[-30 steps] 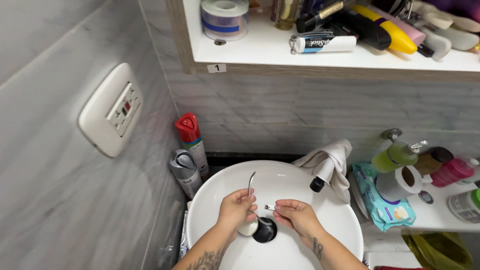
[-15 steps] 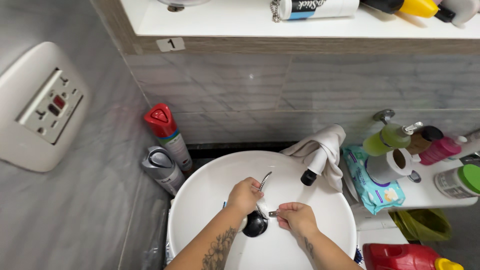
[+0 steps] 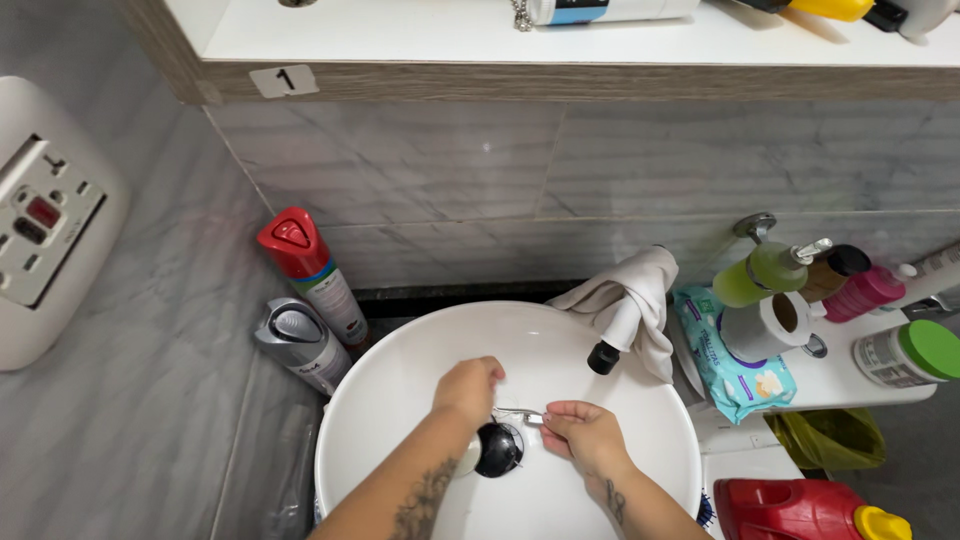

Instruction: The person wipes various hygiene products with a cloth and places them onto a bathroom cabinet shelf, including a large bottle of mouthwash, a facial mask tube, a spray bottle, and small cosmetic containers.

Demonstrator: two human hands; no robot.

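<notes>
Round white basin point(image 3: 400, 370) — holds no standing water that shows; a black drain plug point(image 3: 498, 450) sits at its centre. Left hand point(image 3: 467, 386) is curled shut on one end of a small metal tool point(image 3: 520, 414), just above the plug. Right hand point(image 3: 585, 435) pinches the other end. Two spray cans point(image 3: 305, 300) stand left of the basin — a cloth point(image 3: 630, 290) drapes the tap.

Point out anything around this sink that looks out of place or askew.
A crumpled cloth is draped over the faucet, hiding most of it. The wipes pack hangs off the counter edge toward the basin. Nothing looks spilled or broken.
</notes>
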